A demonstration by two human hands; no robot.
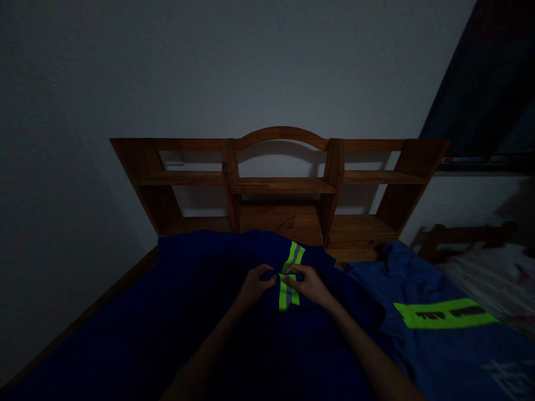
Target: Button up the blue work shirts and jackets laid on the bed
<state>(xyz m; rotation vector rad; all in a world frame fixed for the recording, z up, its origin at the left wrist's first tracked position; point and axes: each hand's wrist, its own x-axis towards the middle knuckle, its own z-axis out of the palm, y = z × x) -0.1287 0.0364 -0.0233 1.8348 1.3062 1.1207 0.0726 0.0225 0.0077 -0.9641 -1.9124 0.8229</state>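
Left grip: your left hand pinches the dark blue cloth just beside the strip.
Right grip: your right hand pinches the cloth at the yellow-green strip, closed on its fold.
Dark blue cloth: spread in front of you, below the wooden shelf unit.
To your right: a lighter blue garment with a lettered yellow-green band.

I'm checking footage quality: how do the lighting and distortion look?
Head view: dim overall, the dark blue cloth nearly black toward the bottom; same head view: left hand and right hand dim but distinct, yellow-green strip standing out; head view again: wooden headboard splays outward, probably wide-angle stretch.
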